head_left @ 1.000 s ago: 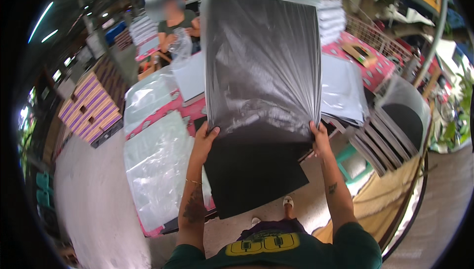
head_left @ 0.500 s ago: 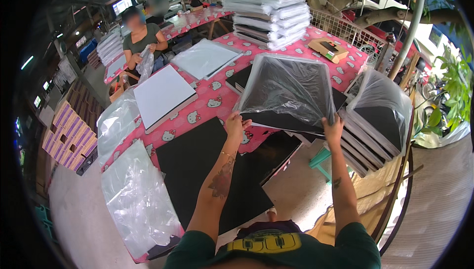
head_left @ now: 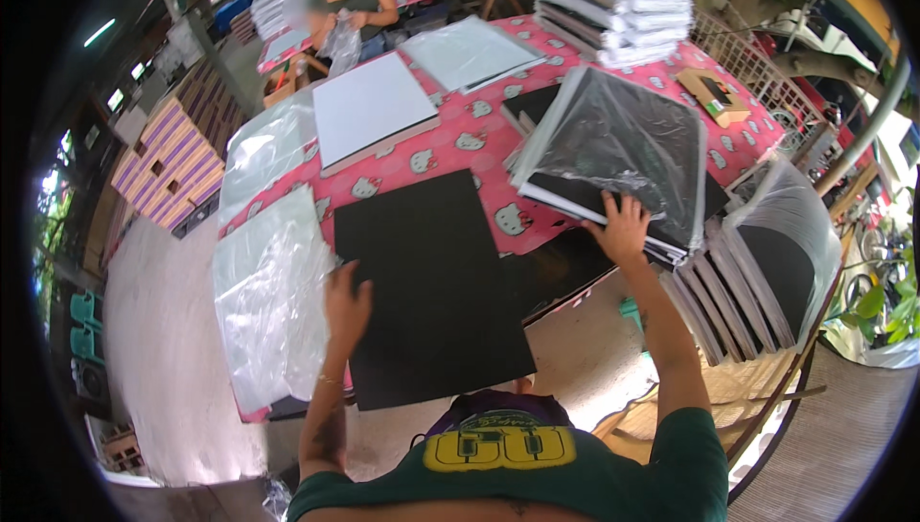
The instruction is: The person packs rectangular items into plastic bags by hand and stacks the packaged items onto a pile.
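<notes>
My right hand lies with fingers spread on the front edge of a stack of black boards partly covered by a clear plastic bag. Its fingers touch the black strip in front of the crumpled plastic. My left hand is open, fingers apart, over the left edge of a large flat black board. Beside that hand lies a pile of clear plastic bags; whether it touches bags or board I cannot tell. Another dark, glossy sheet sits partly under the large board.
The pink patterned table holds a stack of white boards, flat plastic-wrapped sheets, a tall wrapped stack and a cardboard box. Bagged black boards lean at the right. A co-worker handles plastic across the table.
Both hands have let go of the plastic bag's edge. My left hand has moved left and down to the bag pile; my right hand now presses on the stack. The view has turned left.
</notes>
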Action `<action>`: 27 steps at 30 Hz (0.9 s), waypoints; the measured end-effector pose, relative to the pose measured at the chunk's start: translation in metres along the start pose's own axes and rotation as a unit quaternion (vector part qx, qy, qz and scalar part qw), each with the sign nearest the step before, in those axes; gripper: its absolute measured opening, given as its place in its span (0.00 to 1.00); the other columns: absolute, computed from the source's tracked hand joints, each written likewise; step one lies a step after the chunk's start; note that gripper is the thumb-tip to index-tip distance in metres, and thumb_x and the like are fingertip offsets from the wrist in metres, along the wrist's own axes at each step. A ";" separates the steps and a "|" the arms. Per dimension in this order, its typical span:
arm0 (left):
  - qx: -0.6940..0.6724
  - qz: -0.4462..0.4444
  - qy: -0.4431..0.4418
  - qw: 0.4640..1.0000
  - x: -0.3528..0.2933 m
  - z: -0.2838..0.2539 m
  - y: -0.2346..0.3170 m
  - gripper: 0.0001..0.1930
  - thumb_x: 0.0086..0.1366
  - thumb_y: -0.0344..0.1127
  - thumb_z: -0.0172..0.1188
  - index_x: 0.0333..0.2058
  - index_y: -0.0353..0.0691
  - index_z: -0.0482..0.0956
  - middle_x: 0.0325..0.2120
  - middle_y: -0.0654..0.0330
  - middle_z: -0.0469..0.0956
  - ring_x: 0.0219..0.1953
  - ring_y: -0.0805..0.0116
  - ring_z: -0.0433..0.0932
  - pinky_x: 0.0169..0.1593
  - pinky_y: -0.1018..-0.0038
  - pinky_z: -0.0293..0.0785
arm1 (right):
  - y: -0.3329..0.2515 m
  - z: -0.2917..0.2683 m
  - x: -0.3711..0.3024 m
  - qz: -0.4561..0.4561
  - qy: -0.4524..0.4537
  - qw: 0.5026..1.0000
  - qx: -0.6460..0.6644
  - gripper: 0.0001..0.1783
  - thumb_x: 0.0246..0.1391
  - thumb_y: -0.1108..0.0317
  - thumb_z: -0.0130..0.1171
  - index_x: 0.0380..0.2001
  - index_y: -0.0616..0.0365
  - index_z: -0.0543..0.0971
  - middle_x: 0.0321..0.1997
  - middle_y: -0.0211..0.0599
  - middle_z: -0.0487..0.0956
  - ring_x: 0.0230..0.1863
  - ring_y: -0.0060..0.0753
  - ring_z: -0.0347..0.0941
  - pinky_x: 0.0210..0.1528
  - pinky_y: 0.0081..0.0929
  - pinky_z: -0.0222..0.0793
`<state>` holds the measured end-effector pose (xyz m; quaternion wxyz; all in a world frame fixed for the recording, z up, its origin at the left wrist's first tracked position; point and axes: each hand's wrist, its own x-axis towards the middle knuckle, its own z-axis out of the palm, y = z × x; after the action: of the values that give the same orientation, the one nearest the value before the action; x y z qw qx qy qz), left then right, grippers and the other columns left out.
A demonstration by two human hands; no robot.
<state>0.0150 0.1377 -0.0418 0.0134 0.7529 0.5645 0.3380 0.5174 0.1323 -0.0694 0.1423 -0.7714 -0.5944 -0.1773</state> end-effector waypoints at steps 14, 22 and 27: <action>0.075 -0.082 -0.223 0.969 -0.140 -0.100 -0.143 0.10 0.56 0.38 0.61 0.34 0.41 0.76 0.34 0.56 0.76 0.38 0.50 0.75 0.40 0.55 0.69 | -0.123 -0.014 -0.009 0.106 0.108 0.989 0.006 0.34 0.49 0.47 0.57 0.55 0.56 0.68 0.64 0.56 0.59 0.66 0.55 0.52 0.58 0.65 0.51; -0.109 -0.139 0.047 0.983 -0.110 -0.102 -0.076 0.08 0.63 0.34 0.54 0.31 0.35 0.73 0.25 0.47 0.75 0.27 0.47 0.75 0.30 0.61 0.69 | -0.415 -0.056 -0.222 0.108 -0.543 0.323 0.768 0.30 0.56 0.44 0.52 0.49 0.61 0.72 0.45 0.39 0.77 0.47 0.36 0.73 0.51 0.41 0.69; -0.136 -0.159 0.131 0.969 -0.097 -0.099 -0.079 0.10 0.65 0.34 0.52 0.30 0.33 0.71 0.22 0.45 0.74 0.25 0.47 0.74 0.29 0.63 0.68 | -0.420 -0.043 -0.205 0.097 -0.355 0.355 0.859 0.25 0.57 0.49 0.55 0.48 0.56 0.73 0.40 0.31 0.77 0.47 0.31 0.71 0.53 0.41 0.65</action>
<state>-0.1163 0.0472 -0.0449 0.0948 0.5937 0.6227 0.5009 0.0591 0.0428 -0.1176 0.5193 -0.2722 -0.3386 0.7359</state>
